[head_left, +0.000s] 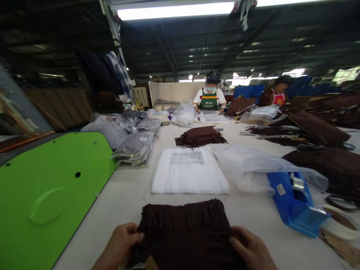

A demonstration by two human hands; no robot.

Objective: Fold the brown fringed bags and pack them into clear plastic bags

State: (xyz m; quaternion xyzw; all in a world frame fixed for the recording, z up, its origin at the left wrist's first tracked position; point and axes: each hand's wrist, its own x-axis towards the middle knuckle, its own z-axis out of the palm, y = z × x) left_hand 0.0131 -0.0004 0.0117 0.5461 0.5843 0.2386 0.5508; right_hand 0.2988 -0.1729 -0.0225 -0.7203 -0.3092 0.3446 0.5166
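A dark brown fringed garment (185,232) lies folded at the near edge of the white table (123,198). My left hand (120,245) grips its left side, fingers curled over the fabric. On the right side my right hand (251,249) holds the edge, thumb on top. Just beyond the garment sits a stack of clear plastic bags (189,170) with printed text. Another folded brown fringed piece (200,136) lies farther back in the middle.
A blue tape dispenser (294,204) sits to the right under a loose plastic bag (253,165). Bagged grey items (135,146) pile at left beside a green panel (47,195). Brown garments (332,165) heap at right. Two people (209,97) work at the far end.
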